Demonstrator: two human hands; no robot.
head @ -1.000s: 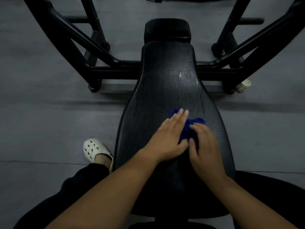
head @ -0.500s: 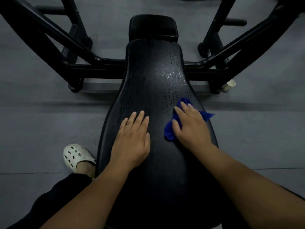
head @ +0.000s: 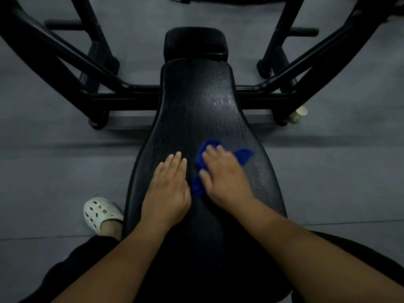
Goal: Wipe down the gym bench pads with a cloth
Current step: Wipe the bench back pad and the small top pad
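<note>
The long black back pad (head: pixel 196 110) of the gym bench runs away from me, with a wet sheen on its right half. A small black head pad (head: pixel 194 43) sits at its far end. My right hand (head: pixel 225 178) presses a crumpled blue cloth (head: pixel 244 155) flat against the pad's wide near part, right of centre. The cloth shows beyond my fingertips and beside my thumb. My left hand (head: pixel 168 189) rests flat on the pad just left of the cloth, fingers straight and together, holding nothing.
A black steel frame (head: pixel 122 84) spreads out to both sides of the bench on the grey floor. A paper cup (head: pixel 299 113) stands by the frame's right foot. My left foot in a white clog (head: pixel 100 212) is on the floor left of the pad.
A second ago both hands were together on the cloth. The left hand then moved off to the bare pad. Since half a second ago the right hand has slid the cloth leftward toward the left hand.
</note>
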